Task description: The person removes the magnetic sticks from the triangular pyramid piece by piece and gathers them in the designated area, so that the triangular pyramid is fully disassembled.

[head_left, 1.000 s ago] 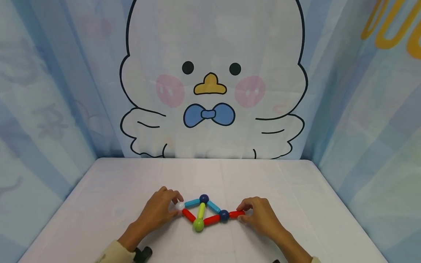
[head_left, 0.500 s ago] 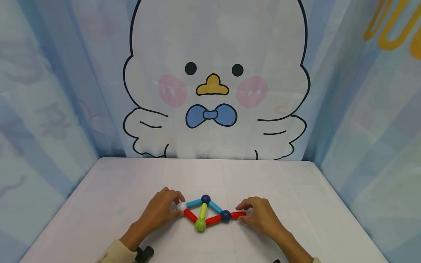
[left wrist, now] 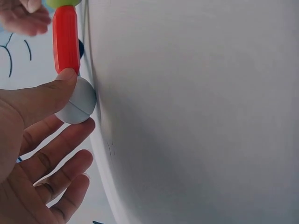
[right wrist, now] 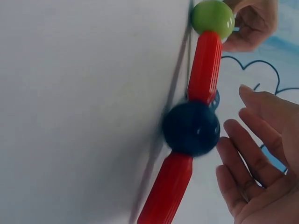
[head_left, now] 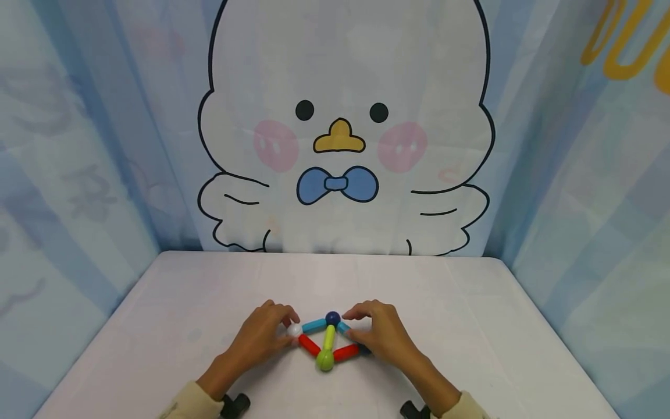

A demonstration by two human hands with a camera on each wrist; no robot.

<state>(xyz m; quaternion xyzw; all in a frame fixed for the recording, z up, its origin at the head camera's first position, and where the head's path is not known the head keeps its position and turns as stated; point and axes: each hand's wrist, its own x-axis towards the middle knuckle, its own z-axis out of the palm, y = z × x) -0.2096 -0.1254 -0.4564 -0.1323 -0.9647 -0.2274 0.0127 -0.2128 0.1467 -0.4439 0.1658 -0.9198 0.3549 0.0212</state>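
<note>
While between left fingers, ball against rod

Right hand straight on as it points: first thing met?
The right hand likely meets the far dark-blue ball first, just ahead of it in the head view; depth is unclear, so it might pass above.

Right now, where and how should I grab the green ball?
Probably grip the green ball by its near half, coming from the person's side: that round surface is bare, while the left red stick, right red stick and yellow-green stick join it from left, right and the far side.
</note>
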